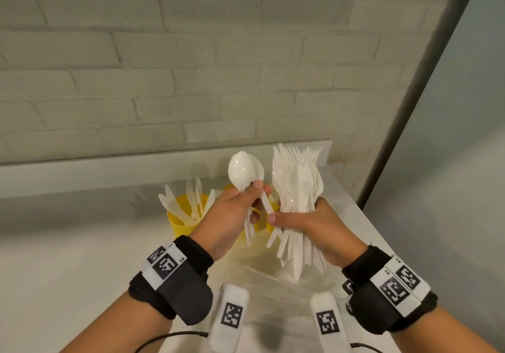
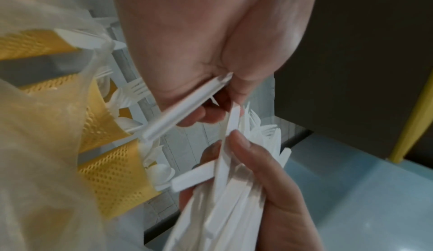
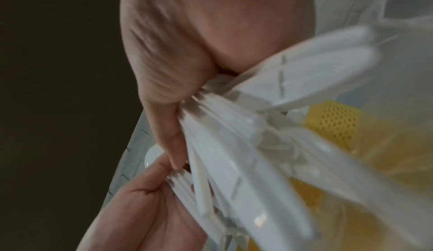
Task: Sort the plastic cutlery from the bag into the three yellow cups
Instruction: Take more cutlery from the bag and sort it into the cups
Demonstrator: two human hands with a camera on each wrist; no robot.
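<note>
A yellow cup point(image 1: 182, 216) of knives stands at left. A few spoons point(image 1: 244, 173) are gripped by the left hand point(image 1: 228, 216); the mixed bundle point(image 1: 296, 202) is clenched by the right hand point(image 1: 319, 229). Light, stiff, slippery pieces are judged best pinched mid-handle.

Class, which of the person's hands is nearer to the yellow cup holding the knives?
Left. The left hand hovers just right of the cup of knives; the right hand is farther right, holding mixed cutlery.

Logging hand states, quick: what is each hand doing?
Left hand: holding spoons.
Right hand: holding a big cutlery bundle.
</note>
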